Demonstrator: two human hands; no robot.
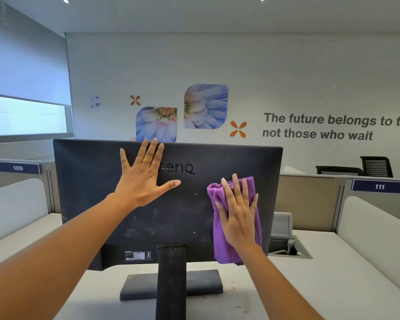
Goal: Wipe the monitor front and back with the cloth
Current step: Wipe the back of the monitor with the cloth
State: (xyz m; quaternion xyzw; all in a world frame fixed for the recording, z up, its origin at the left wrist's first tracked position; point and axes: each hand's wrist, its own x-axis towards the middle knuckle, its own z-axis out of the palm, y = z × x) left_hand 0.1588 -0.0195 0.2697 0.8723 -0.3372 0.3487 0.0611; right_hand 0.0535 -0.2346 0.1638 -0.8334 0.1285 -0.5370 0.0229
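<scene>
Pressing a purple cloth (pixel 226 241) flat against the monitor (pixel 90 192) back, right hand (pixel 239 218) fingers straight; left hand (pixel 143 179) is bracing, fingers spread open.

Dusty black monitor (pixel 90 192) upright, back side facing; folded purple cloth (pixel 219 248) flat against it.

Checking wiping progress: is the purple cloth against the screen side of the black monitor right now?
No, the right hand presses the purple cloth flat on the back panel of the black monitor, beside the raised logo.
</scene>
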